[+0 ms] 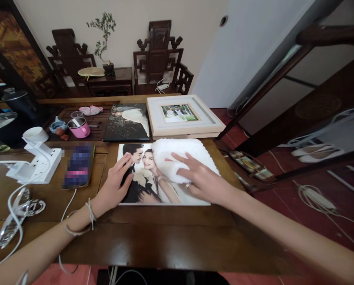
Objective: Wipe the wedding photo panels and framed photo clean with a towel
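A large photo panel (171, 190) of a couple lies flat near the middle of the wooden table. My left hand (119, 180) rests on the panel's left part, fingers stretched out, holding nothing. Over its upper right part spreads a fluffy white cloth (191, 152). My right hand (200, 176), with a ring on one finger, presses on this cloth and has a fold of it between the fingers. The thumb is partly hidden beneath the hand. Behind the panel are a dark photo panel (128, 122) and a pale wooden picture frame (184, 128) holding a small photo.
To the left are a phone (79, 166), a white power strip (43, 162) with cables, and a clear hair claw (18, 213). A pink cup (78, 127) stands on a tea tray. The table's right edge (239, 190) drops to red floor tiles.
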The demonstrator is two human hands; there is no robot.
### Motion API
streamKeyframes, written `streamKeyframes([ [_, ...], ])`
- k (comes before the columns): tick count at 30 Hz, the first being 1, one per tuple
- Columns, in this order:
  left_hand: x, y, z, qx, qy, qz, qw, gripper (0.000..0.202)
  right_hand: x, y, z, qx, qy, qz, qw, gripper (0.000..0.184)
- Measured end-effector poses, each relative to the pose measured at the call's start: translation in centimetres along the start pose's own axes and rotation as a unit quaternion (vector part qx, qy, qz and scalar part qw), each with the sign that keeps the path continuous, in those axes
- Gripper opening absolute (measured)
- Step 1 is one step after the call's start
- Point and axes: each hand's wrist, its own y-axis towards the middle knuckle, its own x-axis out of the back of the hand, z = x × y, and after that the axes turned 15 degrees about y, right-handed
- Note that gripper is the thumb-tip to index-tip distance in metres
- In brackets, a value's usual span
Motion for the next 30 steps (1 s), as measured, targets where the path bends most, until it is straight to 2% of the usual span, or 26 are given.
streamKeyframes([
  [2, 0.1, 0.0, -0.1, 0.0, 0.003, 0.003, 1.0, 0.045, -0.4, -0.8, 1.1, 0.011, -0.001, -0.005, 1.0, 0.036],
  [7, 0.1, 0.0, -0.2, 0.007, 0.007, 0.012, 1.0, 0.046, -2.0, -4.7, 5.9, 0.069, 0.019, -0.031, 0.997, 0.029],
  [10, 0.1, 0.0, -0.2, 0.009, 0.006, 0.016, 1.0, 0.047, -2.5, -6.1, 7.3, 0.094, 0.019, -0.027, 0.995, 0.024],
  [14, 0.0, -0.1, -0.1, 0.006, 0.006, 0.013, 1.0, 0.047, -1.8, -5.5, 6.0, 0.086, 0.034, -0.007, 0.996, 0.028],
  [18, -0.1, -0.1, 0.0, 0.003, 0.006, 0.007, 1.0, 0.047, -0.2, -2.3, 2.7, 0.032, 0.024, 0.029, 0.999, 0.038],
  [23, -0.2, -0.1, 0.1, 0.003, 0.0, 0.003, 1.0, 0.047, 1.3, 1.8, -0.5, -0.023, 0.021, 0.051, 0.998, 0.034],
  [26, -0.2, -0.1, 0.1, 0.004, 0.001, 0.003, 1.0, 0.047, 1.4, 2.4, -0.8, -0.039, 0.02, 0.038, 0.998, 0.036],
  [30, -0.1, -0.1, 0.0, 0.005, 0.002, 0.008, 1.0, 0.047, 0.1, 0.0, 1.6, -0.034, 0.026, 0.012, 0.999, 0.039],
])
